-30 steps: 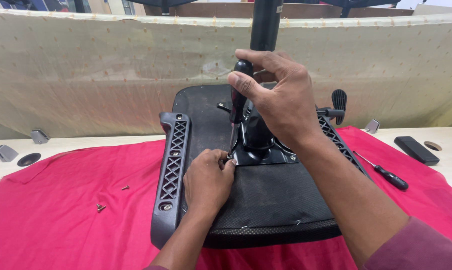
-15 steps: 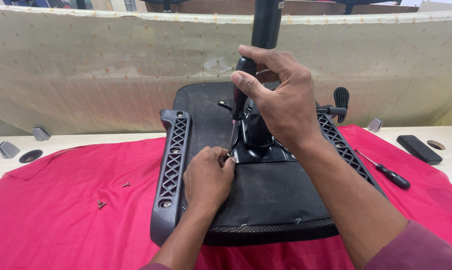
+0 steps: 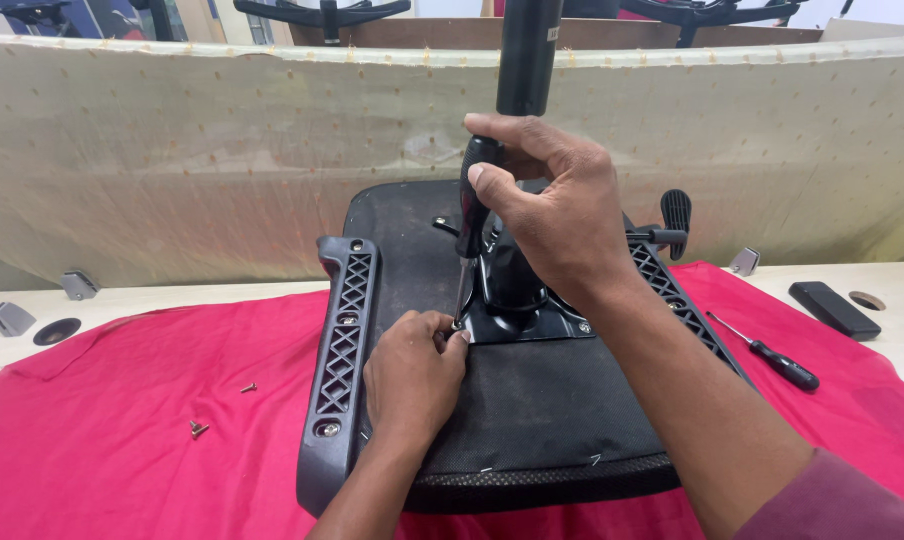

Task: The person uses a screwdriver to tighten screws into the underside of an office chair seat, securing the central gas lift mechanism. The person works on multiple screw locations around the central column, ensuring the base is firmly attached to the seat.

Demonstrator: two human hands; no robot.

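Note:
An upturned black chair seat [image 3: 532,420] lies on a red cloth [image 3: 142,450]. At its middle a black metal mechanism plate [image 3: 532,322] carries an upright black column [image 3: 527,60]. My right hand [image 3: 552,215] grips the black handle of a screwdriver [image 3: 472,215], held upright with its tip at the plate's left front corner. My left hand [image 3: 412,375] rests on the seat and pinches a small screw at that tip. A black armrest bracket [image 3: 340,350] runs along the seat's left side, another along the right [image 3: 677,300].
Loose screws [image 3: 200,428] lie on the cloth to the left. A second screwdriver [image 3: 772,355] lies right of the seat. A flat black block [image 3: 834,308] and grey brackets [image 3: 12,318] sit on the pale table. A beige padded panel [image 3: 172,170] stands behind.
Both hands stay at the plate's corner. The screwdriver handle has turned slightly within my right hand; the seat has not moved.

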